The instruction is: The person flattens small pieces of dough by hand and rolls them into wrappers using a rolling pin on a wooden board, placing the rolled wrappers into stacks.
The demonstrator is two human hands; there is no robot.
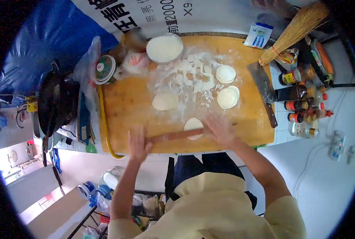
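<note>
A wooden rolling pin lies across a small round of dough near the front edge of the wooden board. My left hand is at the pin's left end, fingers stretched out flat, thumb side against the wood. At the right end, my right hand is blurred by motion, its fingers extended rather than wrapped round; whether it touches the pin is unclear. One flat dough round rests further back. To the right are two piles of rounds, an upper pile and a lower pile.
Loose flour covers the board's middle, with a bowl of flour behind it. A cleaver lies along the right edge beside a straw broom. Several bottles stand further right. A patterned tin sits at the left.
</note>
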